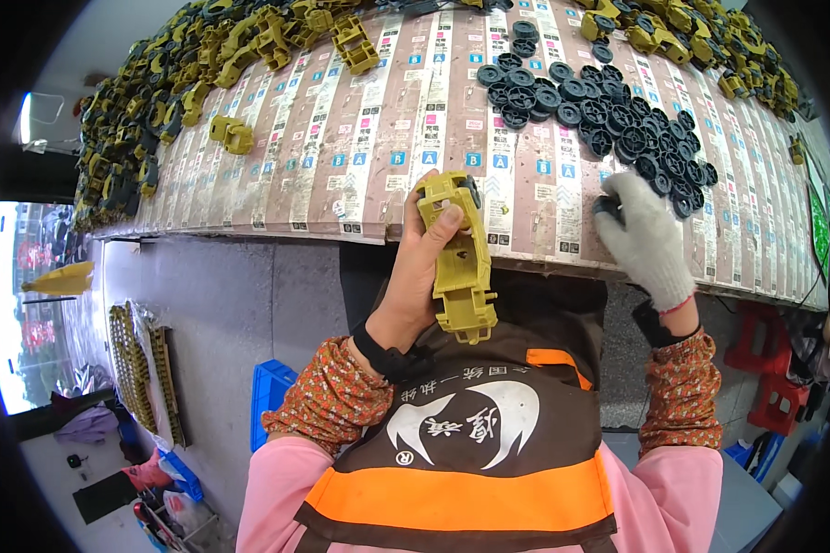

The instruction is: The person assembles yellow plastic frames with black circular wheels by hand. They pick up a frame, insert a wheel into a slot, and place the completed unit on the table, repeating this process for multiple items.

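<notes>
My bare left hand [421, 263] is closed around an olive-yellow plastic toy vehicle body [463, 276], held upright just off the table's front edge. A dark wheel [473, 191] sits at the upper end of that body, and its hollow side faces me. My right hand [648, 235], in a whitish knitted glove, rests over the table edge at the near end of a heap of black toy wheels [632, 129]. Its fingers are pinched on one black wheel [607, 206], partly hidden by the glove.
Heaps of yellow vehicle bodies with dark wheels cover the far left [161, 111] and far right [692, 32] of the table [295, 194]. One loose yellow body [232, 135] lies at the left. Red stools [773, 369] stand below right; a blue bin [270, 396] is below left.
</notes>
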A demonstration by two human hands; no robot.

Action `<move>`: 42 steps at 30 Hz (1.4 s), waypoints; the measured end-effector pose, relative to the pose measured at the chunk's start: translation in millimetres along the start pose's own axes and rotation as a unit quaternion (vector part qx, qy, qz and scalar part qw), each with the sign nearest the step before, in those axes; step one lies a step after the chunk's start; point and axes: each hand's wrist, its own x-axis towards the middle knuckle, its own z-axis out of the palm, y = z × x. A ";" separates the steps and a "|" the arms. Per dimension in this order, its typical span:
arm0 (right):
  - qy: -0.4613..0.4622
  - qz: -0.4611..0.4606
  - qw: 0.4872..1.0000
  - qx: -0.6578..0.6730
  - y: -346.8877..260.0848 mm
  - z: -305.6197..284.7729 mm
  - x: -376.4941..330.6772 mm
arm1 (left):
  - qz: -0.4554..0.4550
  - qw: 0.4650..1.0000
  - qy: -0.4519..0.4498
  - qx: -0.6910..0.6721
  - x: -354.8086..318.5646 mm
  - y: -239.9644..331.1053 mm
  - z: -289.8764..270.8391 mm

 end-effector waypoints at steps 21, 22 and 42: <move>-0.204 0.137 0.818 0.520 -110.4 30.8 -44.4 | 0.192 0.980 0.042 0.041 -4.7 0.5 15.6; -0.186 0.131 0.842 0.489 -113.6 30.0 -45.3 | 0.214 0.975 0.042 0.046 -3.2 -0.9 14.8; -0.236 0.008 0.944 0.232 -130.2 13.0 -30.6 | 0.363 0.900 -0.027 0.242 -10.9 -8.7 24.2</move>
